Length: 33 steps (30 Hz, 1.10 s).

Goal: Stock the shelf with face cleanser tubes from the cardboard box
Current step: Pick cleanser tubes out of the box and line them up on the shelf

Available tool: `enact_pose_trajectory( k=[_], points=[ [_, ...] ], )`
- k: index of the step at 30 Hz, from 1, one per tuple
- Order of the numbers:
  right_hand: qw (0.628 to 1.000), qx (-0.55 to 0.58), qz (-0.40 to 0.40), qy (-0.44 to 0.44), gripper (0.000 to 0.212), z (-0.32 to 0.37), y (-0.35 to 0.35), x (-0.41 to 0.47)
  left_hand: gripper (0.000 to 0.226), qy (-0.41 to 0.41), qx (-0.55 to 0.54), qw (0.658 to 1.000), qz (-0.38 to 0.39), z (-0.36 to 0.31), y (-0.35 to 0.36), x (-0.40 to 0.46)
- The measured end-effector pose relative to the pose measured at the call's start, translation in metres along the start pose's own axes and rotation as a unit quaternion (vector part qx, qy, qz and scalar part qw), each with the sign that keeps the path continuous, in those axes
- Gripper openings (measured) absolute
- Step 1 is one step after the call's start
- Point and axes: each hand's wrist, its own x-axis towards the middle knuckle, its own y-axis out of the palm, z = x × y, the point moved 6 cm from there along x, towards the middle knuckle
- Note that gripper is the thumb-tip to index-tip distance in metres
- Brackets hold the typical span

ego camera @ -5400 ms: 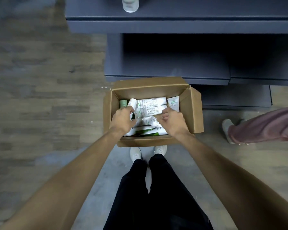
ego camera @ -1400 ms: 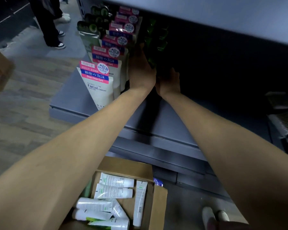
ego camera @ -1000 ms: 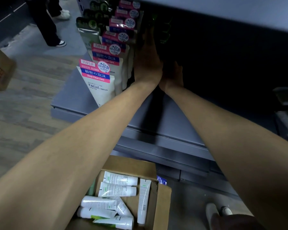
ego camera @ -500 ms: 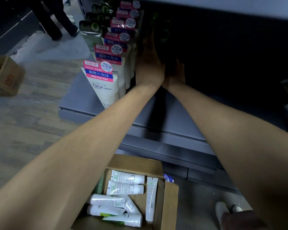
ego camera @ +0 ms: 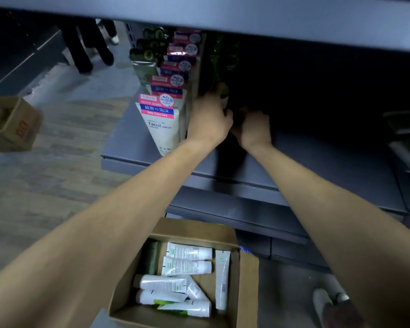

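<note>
Both hands, left hand (ego camera: 208,117) and right hand (ego camera: 255,129), are curled together at the dark far shelf (ego camera: 317,162), grip contents unclear, while the remaining tubes (ego camera: 187,266) lie crosswise in the near cardboard box (ego camera: 246,280) below.

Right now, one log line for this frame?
phase: shelving | left hand: at dark tubes, grip unclear | right hand: beside it, contents hidden | cardboard box: white tubes remain

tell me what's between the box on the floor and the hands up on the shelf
In the head view, both forearms cross above the shelf's bare front edge; no products lie between box and hands.
</note>
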Motion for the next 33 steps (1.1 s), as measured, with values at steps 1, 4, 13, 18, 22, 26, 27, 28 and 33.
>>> enact_pose_trajectory(
  k=[1,4,13,18,22,26,27,28,33],
  points=[
    [1.000,0.011,-0.003,0.000,0.036,-0.003,-0.001,-0.007,0.036,-0.001,-0.004,1.000,0.006,0.003,-0.001,-0.004],
    [0.998,0.066,-0.012,0.021,0.044,-0.008,-0.007,-0.032,0.035,0.002,-0.043,0.998,0.036,0.006,-0.003,-0.019],
    [0.989,0.114,-0.051,0.077,0.048,0.004,-0.014,-0.134,0.039,0.079,-0.044,0.991,0.098,0.006,-0.036,-0.055],
    [0.987,0.114,-0.030,0.112,0.040,0.014,0.005,-0.208,0.033,0.124,-0.043,0.978,0.164,0.027,-0.054,-0.110],
    [0.979,0.119,-0.018,0.164,0.042,0.014,0.033,-0.268,0.030,0.135,-0.042,0.967,0.211,0.057,-0.056,-0.164],
    [0.971,0.113,0.024,0.207,0.042,0.009,0.069,-0.322,0.029,0.123,-0.033,0.954,0.270,0.092,-0.049,-0.210],
    [0.969,0.108,0.037,0.220,0.042,0.007,0.078,-0.333,0.029,0.115,-0.031,0.952,0.283,0.102,-0.046,-0.219],
    [0.966,0.104,0.051,0.231,0.042,0.005,0.087,-0.343,0.028,0.108,-0.027,0.948,0.297,0.112,-0.043,-0.227],
    [0.950,0.093,0.138,0.265,0.041,0.000,0.126,-0.376,0.029,0.079,-0.005,0.930,0.359,0.158,-0.019,-0.258]
  ],
)
